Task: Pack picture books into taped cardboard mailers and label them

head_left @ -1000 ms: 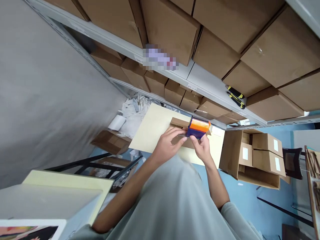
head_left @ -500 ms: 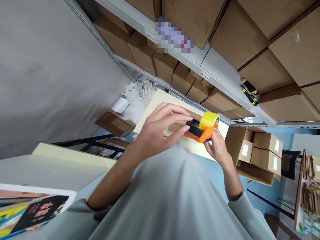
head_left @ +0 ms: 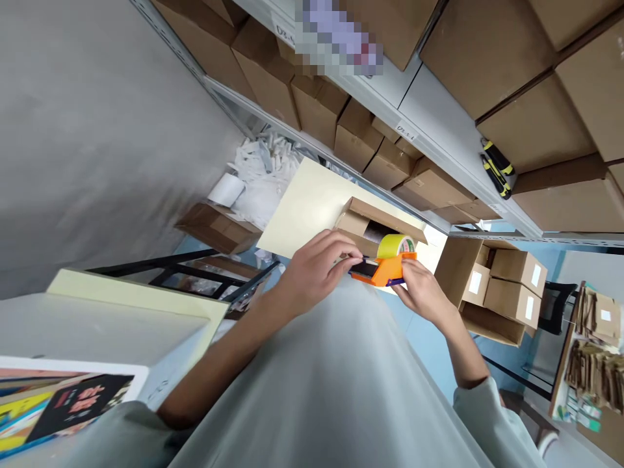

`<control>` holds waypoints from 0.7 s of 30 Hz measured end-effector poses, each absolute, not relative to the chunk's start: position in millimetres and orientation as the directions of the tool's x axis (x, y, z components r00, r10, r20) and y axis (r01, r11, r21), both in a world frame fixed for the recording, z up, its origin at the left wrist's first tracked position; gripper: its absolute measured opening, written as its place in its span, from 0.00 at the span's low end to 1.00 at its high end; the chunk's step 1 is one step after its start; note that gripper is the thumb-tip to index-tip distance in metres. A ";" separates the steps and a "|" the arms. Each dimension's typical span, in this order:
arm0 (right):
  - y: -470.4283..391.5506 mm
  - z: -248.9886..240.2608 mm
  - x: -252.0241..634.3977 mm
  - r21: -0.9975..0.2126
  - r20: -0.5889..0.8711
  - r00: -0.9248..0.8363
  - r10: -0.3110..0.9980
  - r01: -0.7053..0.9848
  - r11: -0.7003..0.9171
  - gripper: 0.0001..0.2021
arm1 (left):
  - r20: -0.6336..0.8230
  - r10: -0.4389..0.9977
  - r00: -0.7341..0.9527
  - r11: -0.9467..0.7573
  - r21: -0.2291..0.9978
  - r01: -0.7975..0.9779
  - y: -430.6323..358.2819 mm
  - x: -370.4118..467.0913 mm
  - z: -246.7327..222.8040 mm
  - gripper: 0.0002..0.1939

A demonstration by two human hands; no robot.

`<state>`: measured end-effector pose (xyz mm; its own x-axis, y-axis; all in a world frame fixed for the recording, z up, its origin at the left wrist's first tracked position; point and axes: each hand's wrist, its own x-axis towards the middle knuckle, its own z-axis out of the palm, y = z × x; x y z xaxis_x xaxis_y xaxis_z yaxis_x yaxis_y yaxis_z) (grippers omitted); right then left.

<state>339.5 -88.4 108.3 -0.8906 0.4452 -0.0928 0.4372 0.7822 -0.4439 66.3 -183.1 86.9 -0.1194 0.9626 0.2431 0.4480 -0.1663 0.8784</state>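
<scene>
My right hand (head_left: 422, 286) grips an orange tape dispenser (head_left: 385, 270) by its near right end. A yellow roll of tape (head_left: 390, 246) sits in the dispenser. The fingertips of my left hand (head_left: 326, 266) are pinched together at the dispenser's other end. Whether the loose end of the tape is between them is too small to tell. Just beyond the dispenser, an open cardboard box (head_left: 353, 227) lies on the cream tabletop (head_left: 305, 208). Something dark shows inside the box, partly hidden by the tape roll.
Shelves of cardboard boxes (head_left: 497, 65) rise beyond the table. Yellow-and-black cutters (head_left: 497, 169) lie on a shelf edge. White scrap paper (head_left: 263, 172) is piled at the left, near a brown carton (head_left: 217, 227). A large carton with labelled boxes (head_left: 511, 286) stands at the right.
The dispenser and both hands have come down toward my body and slightly left, uncovering the open box. My left fingers, spread apart before, have closed together at the dispenser's end.
</scene>
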 end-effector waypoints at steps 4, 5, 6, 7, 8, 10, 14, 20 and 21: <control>-89.9 110.5 361.3 -0.397 -0.364 -0.823 0.436 0.560 0.727 0.11 | 0.023 0.967 -0.255 0.061 0.946 0.317 -196.2 61.8 54.7 0.09; -86.3 114.0 366.8 -0.373 -0.422 -0.787 0.450 0.604 0.705 0.13 | -0.032 0.951 -0.308 0.121 0.953 0.277 -197.5 57.9 47.5 0.09; -81.1 118.5 371.3 -0.354 -0.474 -0.750 0.462 0.642 0.680 0.13 | -0.087 0.934 -0.346 0.174 0.958 0.229 -197.7 53.9 40.2 0.09; -74.5 123.6 374.2 -0.339 -0.521 -0.713 0.469 0.678 0.653 0.14 | -0.143 0.921 -0.362 0.216 0.961 0.171 -196.6 50.4 32.5 0.09; -66.7 129.0 375.3 -0.327 -0.563 -0.677 0.474 0.709 0.625 0.13 | -0.198 0.912 -0.358 0.249 0.963 0.104 -194.4 48.1 23.9 0.11; -48.5 138.8 371.7 -0.286 -0.624 -0.613 0.485 0.756 0.589 0.10 | -0.299 0.899 -0.319 0.296 0.953 -0.062 -187.0 48.8 4.3 0.16; -5.9 146.8 350.3 -0.131 -0.638 -0.530 0.558 0.789 0.600 0.09 | -0.427 0.873 -0.234 0.305 0.854 -0.421 -167.2 66.3 -37.6 0.25; 45.1 126.9 326.6 -0.184 -0.716 -0.473 0.513 0.837 0.516 0.13 | -0.501 0.834 -0.231 0.285 0.750 -0.597 -143.9 79.3 -71.4 0.29; 48.6 121.2 325.1 -0.217 -0.738 -0.464 0.490 0.850 0.479 0.13 | -0.510 0.830 -0.225 0.287 0.737 -0.611 -141.6 77.9 -73.5 0.30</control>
